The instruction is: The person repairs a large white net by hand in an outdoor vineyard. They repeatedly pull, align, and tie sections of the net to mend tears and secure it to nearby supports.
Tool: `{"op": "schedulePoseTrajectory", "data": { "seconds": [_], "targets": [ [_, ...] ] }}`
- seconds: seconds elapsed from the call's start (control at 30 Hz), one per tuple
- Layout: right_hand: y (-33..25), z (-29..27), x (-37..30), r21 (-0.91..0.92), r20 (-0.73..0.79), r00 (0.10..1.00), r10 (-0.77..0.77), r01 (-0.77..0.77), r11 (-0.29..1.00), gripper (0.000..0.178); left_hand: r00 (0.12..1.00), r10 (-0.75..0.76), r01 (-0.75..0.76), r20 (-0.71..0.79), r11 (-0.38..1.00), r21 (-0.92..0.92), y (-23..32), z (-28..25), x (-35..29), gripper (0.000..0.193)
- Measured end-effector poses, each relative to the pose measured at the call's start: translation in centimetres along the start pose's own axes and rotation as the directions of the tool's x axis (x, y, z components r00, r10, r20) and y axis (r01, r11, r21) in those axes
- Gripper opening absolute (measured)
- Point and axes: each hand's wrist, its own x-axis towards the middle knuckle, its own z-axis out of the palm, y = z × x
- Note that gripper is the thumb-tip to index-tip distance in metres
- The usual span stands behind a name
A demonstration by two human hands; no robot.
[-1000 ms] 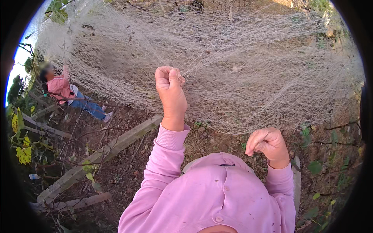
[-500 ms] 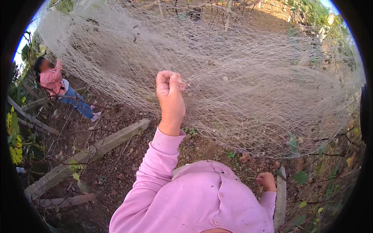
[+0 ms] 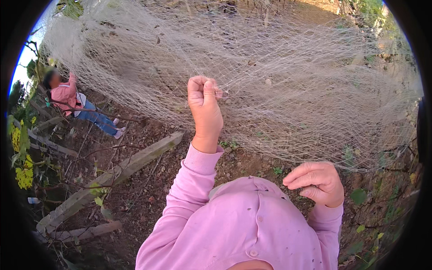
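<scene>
The left hand (image 3: 204,105) pinches the net (image 3: 310,96) (gentle tension suits fine mesh); at its four o'clock, the right hand (image 3: 320,183) gapes.

Brown stony soil (image 3: 143,194) outdoors, a long greyish beam (image 3: 117,176) at left, sunlit earth (image 3: 310,12) beyond.
</scene>
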Motion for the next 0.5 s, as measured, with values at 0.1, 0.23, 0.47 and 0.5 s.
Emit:
{"op": "schedulePoseTrajectory", "data": {
  "seconds": [0.1,0.23,0.47,0.5],
  "targets": [
    [0.7,2.6,5.3,0.043,-0.160,0.977,-0.137,0.146,0.988,0.016,0.999,0.030,-0.030,0.027,1.000,0.002,0.3,0.0,-0.5,0.007],
    [4.4,4.8,11.7,0.158,-0.387,0.922,0.021,0.044,0.986,0.018,0.998,0.062,-0.064,0.033,0.996,0.061,1.0,-0.4,-0.9,0.007],
    [6.4,6.1,15.0,0.501,-0.328,0.890,0.318,-0.121,0.857,0.019,0.992,0.104,-0.111,0.068,0.988,0.112,1.1,-1.4,-1.2,0.005],
    [6.5,6.2,15.4,0.522,-0.337,0.892,0.303,-0.091,0.848,0.019,0.993,0.095,-0.103,0.073,0.988,0.117,1.0,-1.4,-1.2,0.005]
  ]
}}
